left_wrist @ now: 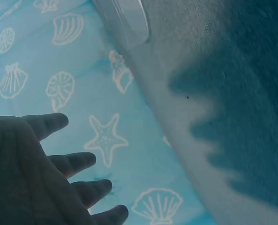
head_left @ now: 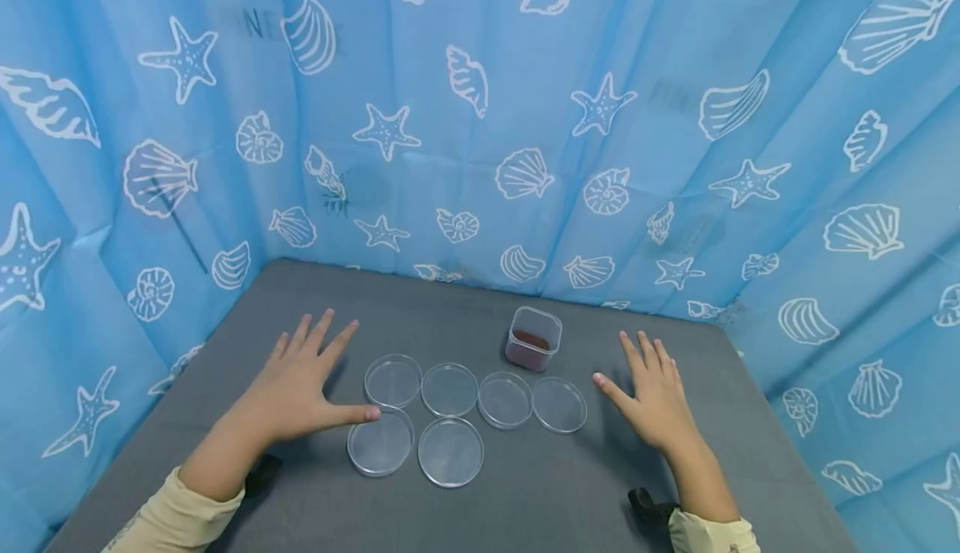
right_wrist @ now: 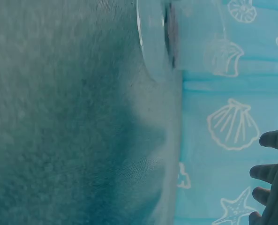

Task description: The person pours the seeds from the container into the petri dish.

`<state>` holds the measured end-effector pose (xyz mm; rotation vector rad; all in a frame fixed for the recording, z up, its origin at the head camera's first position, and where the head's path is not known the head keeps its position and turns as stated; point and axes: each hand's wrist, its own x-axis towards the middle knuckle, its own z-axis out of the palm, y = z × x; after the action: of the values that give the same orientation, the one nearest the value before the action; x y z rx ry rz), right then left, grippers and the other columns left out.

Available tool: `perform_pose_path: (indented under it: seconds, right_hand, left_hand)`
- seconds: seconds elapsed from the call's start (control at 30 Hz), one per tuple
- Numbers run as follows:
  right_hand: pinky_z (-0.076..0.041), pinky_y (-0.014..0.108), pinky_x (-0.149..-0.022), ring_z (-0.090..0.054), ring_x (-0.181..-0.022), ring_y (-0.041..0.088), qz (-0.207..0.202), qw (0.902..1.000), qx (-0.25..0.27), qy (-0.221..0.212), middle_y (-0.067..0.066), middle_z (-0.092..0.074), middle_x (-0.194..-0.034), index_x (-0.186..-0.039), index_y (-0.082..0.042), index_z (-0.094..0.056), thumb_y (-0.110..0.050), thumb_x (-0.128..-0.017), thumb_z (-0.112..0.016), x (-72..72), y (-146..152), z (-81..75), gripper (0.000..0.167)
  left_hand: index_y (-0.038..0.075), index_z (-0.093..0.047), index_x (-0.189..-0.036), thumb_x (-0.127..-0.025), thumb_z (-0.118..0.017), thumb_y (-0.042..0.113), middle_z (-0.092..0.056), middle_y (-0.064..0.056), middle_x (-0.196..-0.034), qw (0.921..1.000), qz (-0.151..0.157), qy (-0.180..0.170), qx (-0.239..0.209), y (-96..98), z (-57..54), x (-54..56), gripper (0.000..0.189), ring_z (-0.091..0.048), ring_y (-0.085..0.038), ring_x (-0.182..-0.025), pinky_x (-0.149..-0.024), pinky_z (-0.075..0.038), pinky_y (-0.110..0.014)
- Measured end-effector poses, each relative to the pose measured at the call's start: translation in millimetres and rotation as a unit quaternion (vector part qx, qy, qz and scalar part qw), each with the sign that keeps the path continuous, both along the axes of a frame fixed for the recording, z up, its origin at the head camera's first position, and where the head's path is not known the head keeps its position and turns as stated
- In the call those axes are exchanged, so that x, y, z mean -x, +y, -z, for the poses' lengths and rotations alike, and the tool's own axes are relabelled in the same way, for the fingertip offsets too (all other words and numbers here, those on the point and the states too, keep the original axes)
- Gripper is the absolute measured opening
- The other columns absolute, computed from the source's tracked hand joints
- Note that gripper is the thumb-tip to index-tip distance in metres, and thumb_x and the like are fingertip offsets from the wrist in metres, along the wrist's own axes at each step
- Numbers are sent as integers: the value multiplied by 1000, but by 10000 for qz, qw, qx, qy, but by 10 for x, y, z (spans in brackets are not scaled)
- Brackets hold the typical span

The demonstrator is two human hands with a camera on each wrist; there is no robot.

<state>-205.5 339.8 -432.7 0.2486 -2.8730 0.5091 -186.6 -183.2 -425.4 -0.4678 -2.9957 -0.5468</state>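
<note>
Several round clear petri dishes lie on the grey table in two rows, four in the back row ending at the right dish (head_left: 559, 406). Behind them stands a square clear plastic tub (head_left: 534, 338) with dark reddish-brown contents in its lower part. My left hand (head_left: 296, 391) hovers at the left with fingers spread and holds nothing. Its thumb tip overlaps the rim of the front left dish (head_left: 380, 445) in the head view. To the right of the dishes my right hand (head_left: 656, 399) has its fingers extended, also holding nothing. The left wrist view shows the left fingers (left_wrist: 89, 190) straight and apart.
A grey cloth covers the table (head_left: 555, 495). Blue curtains (head_left: 465, 161) with white shell and starfish prints hang around its back and sides. Dark wrist devices (head_left: 651, 507) sit under both forearms, by the pale sleeves.
</note>
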Motion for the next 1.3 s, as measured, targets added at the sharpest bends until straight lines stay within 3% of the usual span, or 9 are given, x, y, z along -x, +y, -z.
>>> perform_pose_path:
  seconds: [0.43,0.83,0.97,1.13,1.3]
  right_hand:
    - [-14,81,-120,-10,-159,57,178,9981,210,-547,31,-18,-173,-169,-6,-23,-61,-102,-57,205,-4,109,93]
    - [-15,81,-121,-9,-160,55,-279,9925,897,-780,27,-18,-175,-169,-4,-19,-56,-100,-65,357,-125,203,98]
    - [-16,80,-121,-10,-161,54,-405,9889,1148,-857,26,-18,-175,-170,-6,-18,-54,-101,-65,424,-204,218,97]
    - [-19,79,-122,-12,-160,54,-464,9861,1284,-949,27,-19,-175,-170,-7,-17,-53,-101,-65,502,-262,213,96]
    - [-24,74,-123,-18,-160,52,-456,9847,1296,-1073,26,-17,-175,-171,-8,-13,-57,-101,-65,565,-291,217,100]
  left_hand:
    - [23,-26,-171,-74,-62,95,-19,-23,-176,9995,72,-3,-298,361,158,49,125,-15,-55,-160,-122,-21,-78]
    - [22,-36,-167,-70,-65,97,-27,-18,-174,9967,481,-243,-613,820,126,82,126,-16,-51,-162,-124,-24,-75]
    - [25,-37,-166,-70,-68,95,-32,-16,-173,9926,540,-520,-957,949,132,81,124,-24,-47,-161,-121,-28,-76]
    - [23,-40,-165,-70,-73,91,-40,-13,-169,9880,763,-619,-1196,1138,155,96,122,-37,-40,-157,-118,-36,-73]
    - [18,-45,-162,-78,-80,76,-47,-11,-164,9770,1105,-966,-1545,1338,170,108,109,-47,-36,-150,-115,-45,-65]
